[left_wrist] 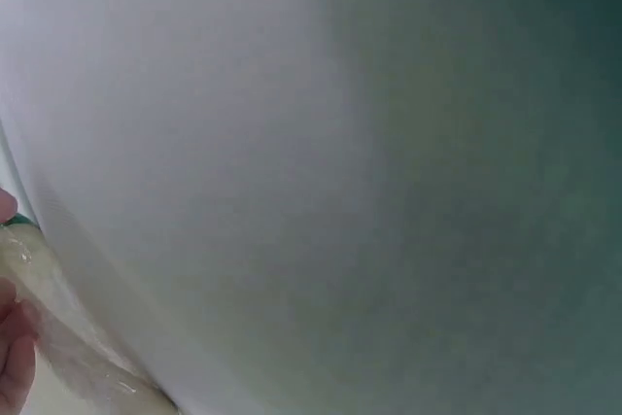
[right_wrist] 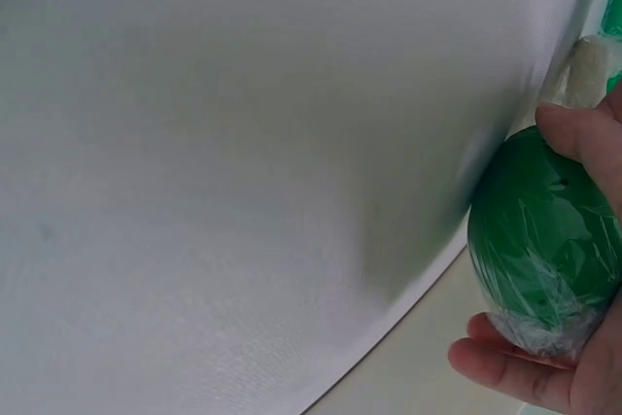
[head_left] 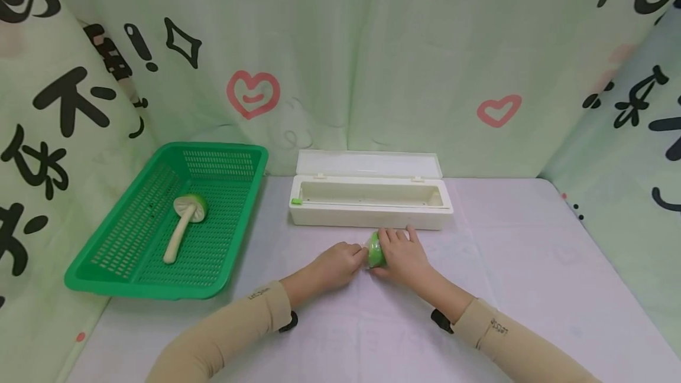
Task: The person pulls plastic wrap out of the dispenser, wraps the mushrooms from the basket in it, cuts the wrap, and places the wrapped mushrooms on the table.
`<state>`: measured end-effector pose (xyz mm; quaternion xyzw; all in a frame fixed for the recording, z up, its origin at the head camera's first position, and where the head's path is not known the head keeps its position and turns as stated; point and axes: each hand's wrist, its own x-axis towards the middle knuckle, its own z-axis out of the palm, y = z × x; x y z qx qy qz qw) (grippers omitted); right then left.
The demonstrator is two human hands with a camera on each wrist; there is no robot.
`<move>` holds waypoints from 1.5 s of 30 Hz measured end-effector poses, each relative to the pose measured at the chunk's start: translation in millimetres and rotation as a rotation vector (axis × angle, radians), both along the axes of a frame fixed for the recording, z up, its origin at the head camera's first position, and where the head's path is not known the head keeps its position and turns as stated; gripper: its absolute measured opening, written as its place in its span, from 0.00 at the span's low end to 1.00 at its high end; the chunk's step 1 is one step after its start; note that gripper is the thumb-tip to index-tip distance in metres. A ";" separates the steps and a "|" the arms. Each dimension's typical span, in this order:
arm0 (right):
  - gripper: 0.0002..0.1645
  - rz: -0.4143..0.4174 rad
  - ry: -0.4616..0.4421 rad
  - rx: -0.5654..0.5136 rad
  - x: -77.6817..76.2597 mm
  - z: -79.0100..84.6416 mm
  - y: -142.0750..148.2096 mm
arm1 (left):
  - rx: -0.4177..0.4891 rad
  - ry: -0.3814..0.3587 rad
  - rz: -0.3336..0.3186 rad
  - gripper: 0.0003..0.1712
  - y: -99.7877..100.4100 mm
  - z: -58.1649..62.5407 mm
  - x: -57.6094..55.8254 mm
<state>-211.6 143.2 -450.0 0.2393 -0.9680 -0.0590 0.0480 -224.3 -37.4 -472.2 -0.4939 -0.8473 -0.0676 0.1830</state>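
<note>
A toy mushroom with a green cap [head_left: 375, 250] is held just above the table, in front of the white box. My right hand [head_left: 402, 257] grips the cap, fingers and thumb around its rim. Clear film [right_wrist: 544, 289] wraps the cap, wrinkled at its lower edge in the right wrist view. At the other end my left hand [head_left: 339, 263] pinches the film-covered pale stem [left_wrist: 83, 357], its fingers curled. Most of the stem is hidden by that hand in the head view. The left wrist view catches only fingertips at its left edge.
Behind the hands stands a long white box [head_left: 367, 217], its lid [head_left: 367, 164] raised and a small green slider [head_left: 296, 201] at its left end. A green basket [head_left: 234, 273] at the left holds another green-capped mushroom [head_left: 181, 229]. Printed curtain [head_left: 404, 46] surrounds the table.
</note>
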 end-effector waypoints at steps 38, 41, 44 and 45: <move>0.48 0.017 0.037 -0.010 -3.9 -2.8 -0.3 | -0.535 0.358 0.291 0.12 5.7 -17.0 -8.0; 0.48 0.005 0.029 -0.013 -3.9 -2.9 -0.6 | -0.501 0.346 0.281 0.14 3.4 -14.9 -6.9; 0.47 0.002 0.029 -0.021 -3.7 -3.3 -0.8 | -0.412 0.315 0.275 0.17 -2.9 -11.8 -5.6; 0.47 0.001 0.029 -0.023 -3.6 -3.5 -0.9 | -0.380 0.308 0.277 0.18 -6.5 -10.2 -5.0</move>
